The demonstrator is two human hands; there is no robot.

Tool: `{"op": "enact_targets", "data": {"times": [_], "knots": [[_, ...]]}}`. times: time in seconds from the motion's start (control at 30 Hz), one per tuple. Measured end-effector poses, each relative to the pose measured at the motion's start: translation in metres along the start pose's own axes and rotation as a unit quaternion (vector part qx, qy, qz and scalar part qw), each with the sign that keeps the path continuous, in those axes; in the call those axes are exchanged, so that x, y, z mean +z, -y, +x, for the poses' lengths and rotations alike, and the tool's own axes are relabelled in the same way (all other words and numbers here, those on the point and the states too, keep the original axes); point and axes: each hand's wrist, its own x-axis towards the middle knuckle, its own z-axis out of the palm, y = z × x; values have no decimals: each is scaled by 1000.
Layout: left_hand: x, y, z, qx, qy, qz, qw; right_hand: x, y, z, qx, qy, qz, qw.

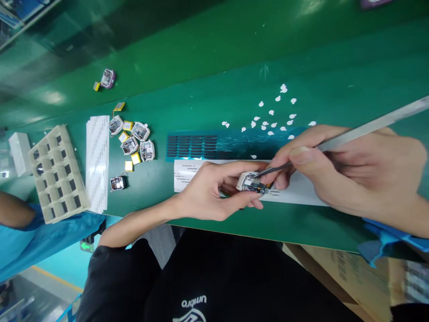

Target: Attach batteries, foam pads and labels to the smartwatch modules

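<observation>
The left hand (208,190) is curled closed around a small white device (251,183), holding it just above a paper strip (295,192). The right hand (362,170) pinches tweezers (278,166), their tips at the device's exposed circuit board.

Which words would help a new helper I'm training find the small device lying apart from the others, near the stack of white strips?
On the long green workbench, find the white tray with square holes and the stack of white strips beside it. Just past the strips lies a small square electronic device. It sits alone, away from the huddle of four similar devices, and its face looks darker than theirs.
</observation>
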Motion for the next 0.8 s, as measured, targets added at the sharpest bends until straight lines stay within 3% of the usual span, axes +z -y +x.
{"op": "enact_targets", "data": {"times": [0.3, 0.8], "knots": [[4, -8, 0, -37, -17, -9, 999, 3, -6, -6, 17, -6, 33, 999], [7, 1, -3, -11, -21, -57, 998, 5, -10, -11, 3, -34, 34, 999]]}}
